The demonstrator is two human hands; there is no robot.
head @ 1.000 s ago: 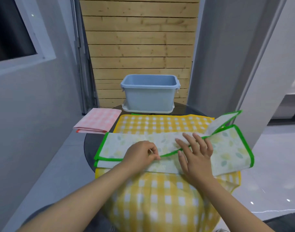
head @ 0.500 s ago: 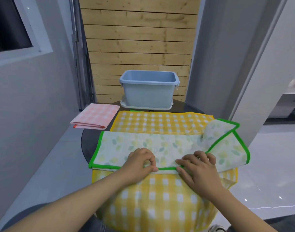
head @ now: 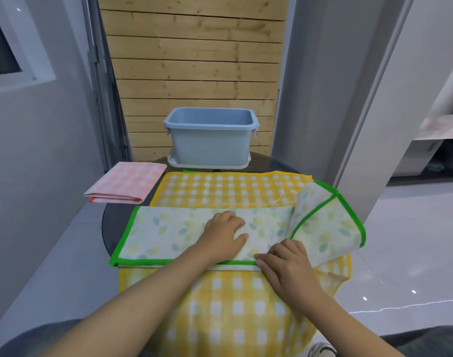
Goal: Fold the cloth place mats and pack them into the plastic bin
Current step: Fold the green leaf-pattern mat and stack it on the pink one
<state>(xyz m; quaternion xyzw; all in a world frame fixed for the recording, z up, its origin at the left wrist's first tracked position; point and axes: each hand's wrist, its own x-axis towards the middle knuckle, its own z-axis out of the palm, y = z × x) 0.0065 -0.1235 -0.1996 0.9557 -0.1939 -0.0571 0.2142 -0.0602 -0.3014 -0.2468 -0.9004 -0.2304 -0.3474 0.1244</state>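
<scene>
A leaf-print place mat with green trim point(head: 168, 230) lies folded lengthwise across the round table, on top of a yellow checked mat point(head: 228, 189). Its right end point(head: 328, 222) is rumpled and turned back. My left hand point(head: 225, 235) lies on the middle of the folded mat, fingers curled loosely, pressing it. My right hand point(head: 284, 258) rests at the near green edge with its fingers curled on the trim. A light blue plastic bin point(head: 211, 143) stands at the far side of the table and looks empty. A folded pink checked mat point(head: 127, 182) lies to the left.
The dark round table point(head: 112, 217) is small and the yellow mat hangs over its near edge. A grey ledge point(head: 53, 253) runs along the left, walls stand close on both sides, and a wooden slat wall point(head: 194, 60) rises behind the bin.
The folded edge of the leaf-print mat came down to the near edge. My left hand moved from that edge up onto the middle of the mat. The right end stays rumpled.
</scene>
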